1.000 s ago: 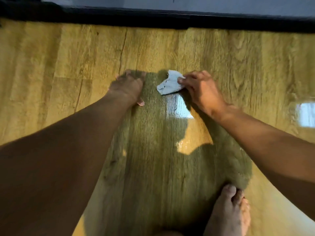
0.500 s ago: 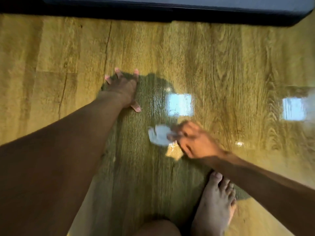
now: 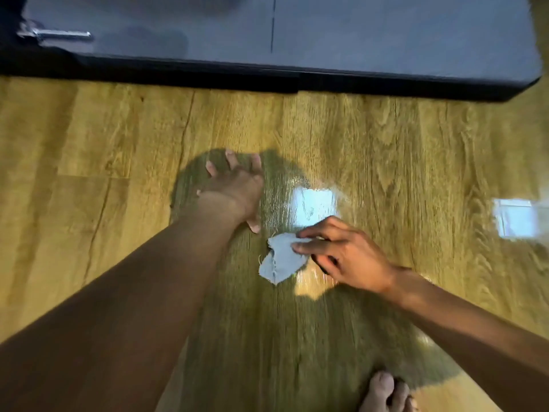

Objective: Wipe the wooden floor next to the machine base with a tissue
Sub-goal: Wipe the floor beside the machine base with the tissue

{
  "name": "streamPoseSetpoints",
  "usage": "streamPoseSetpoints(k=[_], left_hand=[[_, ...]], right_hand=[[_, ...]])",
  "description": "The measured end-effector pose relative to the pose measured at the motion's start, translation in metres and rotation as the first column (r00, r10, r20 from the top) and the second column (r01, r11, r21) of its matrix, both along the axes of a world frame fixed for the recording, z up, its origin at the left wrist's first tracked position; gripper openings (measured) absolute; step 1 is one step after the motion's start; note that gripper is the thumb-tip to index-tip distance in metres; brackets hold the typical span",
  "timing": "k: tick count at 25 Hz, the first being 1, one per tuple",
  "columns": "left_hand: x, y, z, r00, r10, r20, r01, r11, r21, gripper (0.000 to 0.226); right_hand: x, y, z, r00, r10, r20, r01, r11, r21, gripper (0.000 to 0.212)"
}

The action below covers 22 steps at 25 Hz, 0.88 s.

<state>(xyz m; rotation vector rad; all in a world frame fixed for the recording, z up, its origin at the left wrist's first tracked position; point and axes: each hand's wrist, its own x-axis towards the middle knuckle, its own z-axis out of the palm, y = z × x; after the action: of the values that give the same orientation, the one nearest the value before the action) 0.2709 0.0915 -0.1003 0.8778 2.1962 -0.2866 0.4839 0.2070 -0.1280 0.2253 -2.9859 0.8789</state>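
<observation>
The right hand [image 3: 346, 254] pins a tissue [image 3: 282, 258] to the floor [image 3: 416, 150] under loosely curled fingers; the left hand [image 3: 234, 188] lies flat, empty. So light a hold could let the tissue slip or bunch mid-stroke.

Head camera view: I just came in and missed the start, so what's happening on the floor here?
A person crouches over the wooden floor beside the dark machine base. The right hand presses a crumpled tissue onto the boards to wipe them, while the left hand lies flat on the floor as a brace.
</observation>
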Motion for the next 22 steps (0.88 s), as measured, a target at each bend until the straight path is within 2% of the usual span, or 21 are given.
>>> streamPoseSetpoints(k=[1,2,4,6,7,10,11,12,14,16,17,19,20,21,22], left_hand=[[0.000,0.005,-0.001,1.000,0.020,0.011,-0.020,1.000,-0.022,0.141],[0.001,0.008,-0.003,1.000,0.021,0.013,-0.021,0.999,-0.039,0.143],[0.002,0.008,-0.003,1.000,0.018,0.015,-0.017,0.999,-0.040,0.144],[0.001,0.007,-0.002,0.999,0.037,0.025,-0.036,0.998,-0.043,0.143],[0.002,0.008,-0.002,0.998,0.050,0.035,-0.048,0.998,-0.043,0.142],[0.004,0.010,-0.006,0.997,0.059,0.040,-0.058,0.998,-0.030,0.143],[0.004,0.010,-0.006,0.998,0.056,0.034,-0.055,0.998,-0.032,0.143],[0.005,0.011,-0.006,0.998,0.055,0.035,-0.054,0.998,-0.032,0.143],[0.004,0.009,-0.006,0.996,0.074,0.044,-0.073,0.997,-0.026,0.143],[0.002,0.007,-0.007,0.997,0.067,0.045,-0.067,0.998,-0.007,0.143],[0.002,0.005,-0.007,0.997,0.059,0.046,-0.059,0.998,0.001,0.143],[0.004,0.005,-0.009,0.998,0.054,0.036,-0.054,0.998,0.009,0.143],[0.004,0.008,-0.009,0.998,0.051,0.020,-0.051,0.999,0.003,0.143],[0.005,0.009,-0.009,0.998,0.057,0.013,-0.057,0.998,-0.011,0.143],[0.006,0.010,-0.007,0.997,0.071,0.022,-0.070,0.997,-0.027,0.142]], right_hand=[[-0.022,0.022,-0.001,1.000,0.025,0.012,-0.025,1.000,0.017,0.035],[-0.052,0.045,0.000,1.000,-0.020,0.018,0.019,0.997,0.076,0.034],[-0.109,0.084,0.003,0.978,-0.207,-0.024,0.208,0.965,0.158,0.033],[-0.129,0.084,-0.001,0.902,-0.432,-0.022,0.432,0.896,0.106,0.030],[-0.123,0.073,-0.003,0.895,-0.445,-0.016,0.445,0.892,0.077,0.028],[-0.095,0.062,-0.002,0.990,-0.131,0.052,0.125,0.987,0.102,0.031],[-0.106,0.078,-0.003,0.994,-0.101,0.042,0.096,0.990,0.106,0.032],[-0.126,0.098,-0.001,0.984,-0.172,0.034,0.166,0.976,0.144,0.031],[-0.164,0.123,0.004,0.912,-0.411,-0.004,0.405,0.897,0.177,0.028],[-0.156,0.106,-0.005,0.858,-0.513,-0.008,0.508,0.846,0.162,0.030],[-0.132,0.083,-0.011,0.873,-0.486,0.031,0.479,0.868,0.134,0.032],[-0.070,0.043,-0.011,0.963,-0.264,0.046,0.261,0.963,0.059,0.035],[-0.058,0.044,-0.008,0.978,-0.200,0.055,0.198,0.980,0.037,0.036],[-0.061,0.055,-0.009,0.973,-0.223,0.061,0.221,0.975,0.039,0.037],[-0.074,0.069,-0.009,0.941,-0.333,0.061,0.328,0.941,0.080,0.036]])
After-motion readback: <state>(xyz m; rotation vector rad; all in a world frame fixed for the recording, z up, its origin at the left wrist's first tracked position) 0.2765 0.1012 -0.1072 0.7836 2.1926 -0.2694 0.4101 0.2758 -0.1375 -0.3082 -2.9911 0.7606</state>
